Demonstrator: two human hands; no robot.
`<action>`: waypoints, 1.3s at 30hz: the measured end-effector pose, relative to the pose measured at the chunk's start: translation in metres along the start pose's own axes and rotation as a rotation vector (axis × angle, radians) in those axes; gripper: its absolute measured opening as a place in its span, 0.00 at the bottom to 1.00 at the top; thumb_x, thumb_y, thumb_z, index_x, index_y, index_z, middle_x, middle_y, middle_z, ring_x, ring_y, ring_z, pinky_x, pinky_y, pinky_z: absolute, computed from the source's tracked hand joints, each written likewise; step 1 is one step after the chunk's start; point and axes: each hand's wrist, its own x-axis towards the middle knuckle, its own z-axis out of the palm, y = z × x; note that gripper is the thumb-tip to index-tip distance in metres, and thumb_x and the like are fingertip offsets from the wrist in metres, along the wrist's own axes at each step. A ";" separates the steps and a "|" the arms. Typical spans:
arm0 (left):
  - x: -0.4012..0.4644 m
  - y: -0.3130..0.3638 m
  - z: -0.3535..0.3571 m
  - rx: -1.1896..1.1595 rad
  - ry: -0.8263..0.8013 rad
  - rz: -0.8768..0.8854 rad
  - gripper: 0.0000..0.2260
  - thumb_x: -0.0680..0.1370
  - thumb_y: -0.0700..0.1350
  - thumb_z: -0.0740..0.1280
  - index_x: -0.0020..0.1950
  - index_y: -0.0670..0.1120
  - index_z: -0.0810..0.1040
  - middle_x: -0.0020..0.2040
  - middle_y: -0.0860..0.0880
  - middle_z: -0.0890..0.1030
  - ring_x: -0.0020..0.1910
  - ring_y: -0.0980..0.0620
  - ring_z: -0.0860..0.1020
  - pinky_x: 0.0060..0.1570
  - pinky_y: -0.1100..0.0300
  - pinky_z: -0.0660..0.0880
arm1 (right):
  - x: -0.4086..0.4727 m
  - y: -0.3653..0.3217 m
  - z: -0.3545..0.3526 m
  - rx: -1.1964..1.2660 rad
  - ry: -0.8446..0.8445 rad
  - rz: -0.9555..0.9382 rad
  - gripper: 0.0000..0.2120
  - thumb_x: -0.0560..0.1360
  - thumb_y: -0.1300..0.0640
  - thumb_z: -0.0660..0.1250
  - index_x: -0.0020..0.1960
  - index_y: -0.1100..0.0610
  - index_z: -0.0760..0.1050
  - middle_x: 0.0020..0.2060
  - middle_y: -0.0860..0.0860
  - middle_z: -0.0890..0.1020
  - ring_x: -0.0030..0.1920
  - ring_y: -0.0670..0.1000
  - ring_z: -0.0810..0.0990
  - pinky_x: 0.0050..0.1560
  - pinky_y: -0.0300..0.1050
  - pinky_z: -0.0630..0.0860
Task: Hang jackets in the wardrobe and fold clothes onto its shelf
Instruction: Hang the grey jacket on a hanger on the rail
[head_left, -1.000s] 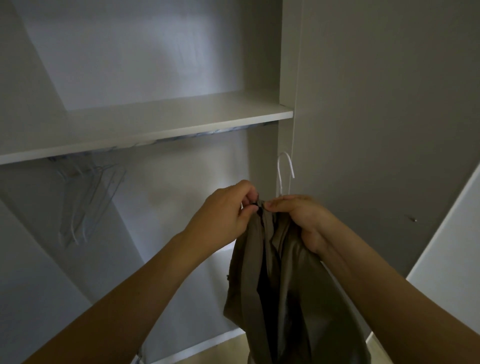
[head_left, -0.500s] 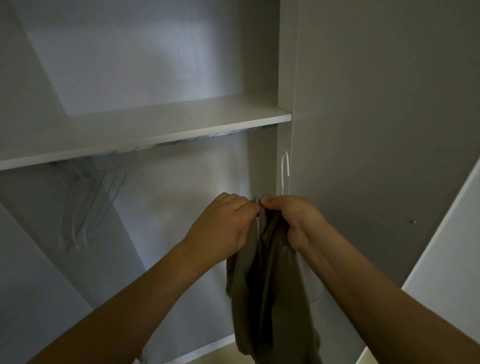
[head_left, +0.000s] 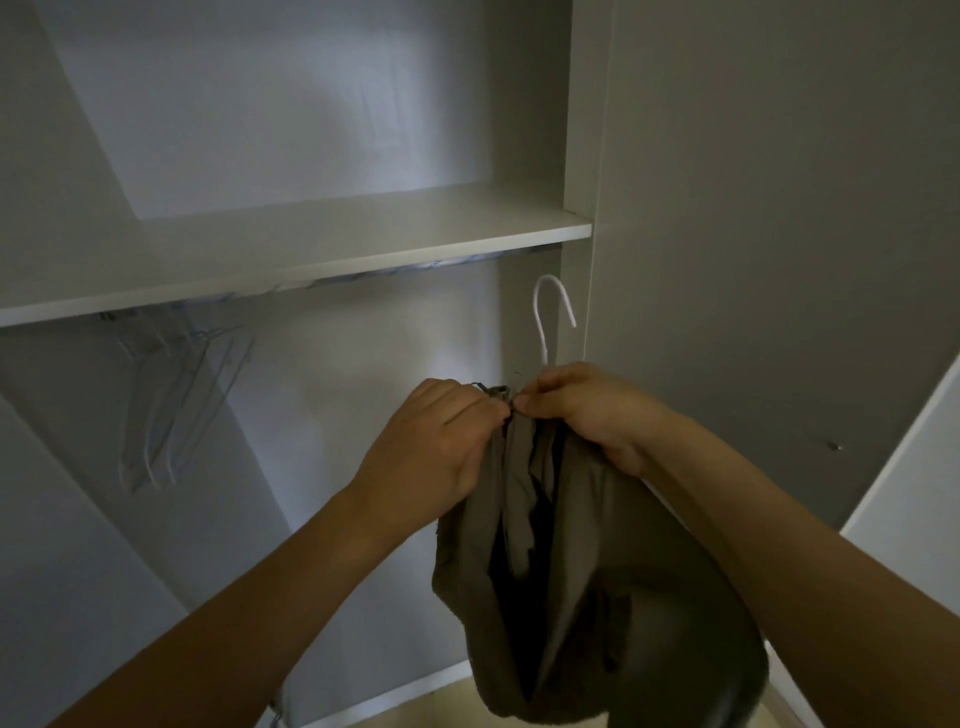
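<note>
both the left hand (head_left: 436, 441) and right hand (head_left: 587, 410) pinch the olive jacket's (head_left: 561, 571) collar, the white hanger (head_left: 550, 317) hook now risen toward the rail.

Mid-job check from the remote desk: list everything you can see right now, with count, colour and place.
jacket: one, olive-brown, hanging from both hands in front of the wardrobe's right side
white hanger: one, only its hook shows, rising above the hands, not yet on the rail
spare hangers: a bunch, pale wire, count unclear, hanging under the shelf at left
shelf: one, white, across the wardrobe
wardrobe door: one, grey, open at right
left hand: pinching the jacket's collar
right hand: pinching the collar beside the hook's stem
</note>
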 end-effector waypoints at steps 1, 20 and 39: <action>0.001 0.001 0.000 -0.005 -0.002 -0.002 0.09 0.72 0.31 0.68 0.50 0.38 0.83 0.42 0.43 0.82 0.39 0.43 0.79 0.48 0.55 0.69 | 0.001 0.000 0.003 0.009 0.030 -0.019 0.03 0.74 0.64 0.69 0.45 0.60 0.82 0.43 0.56 0.85 0.45 0.53 0.83 0.47 0.42 0.79; 0.027 -0.019 0.013 -1.019 -0.427 -0.783 0.35 0.69 0.56 0.74 0.72 0.52 0.64 0.69 0.50 0.71 0.68 0.51 0.70 0.68 0.55 0.69 | 0.024 -0.018 -0.019 0.284 0.111 -0.025 0.04 0.76 0.60 0.68 0.44 0.58 0.79 0.40 0.55 0.83 0.44 0.54 0.82 0.44 0.46 0.79; 0.014 -0.020 0.028 -1.294 -0.173 -1.090 0.19 0.71 0.56 0.71 0.54 0.44 0.83 0.53 0.45 0.84 0.54 0.47 0.83 0.58 0.53 0.77 | -0.014 0.052 -0.023 0.088 0.109 -0.064 0.17 0.71 0.44 0.72 0.45 0.59 0.84 0.47 0.59 0.84 0.50 0.55 0.83 0.62 0.55 0.75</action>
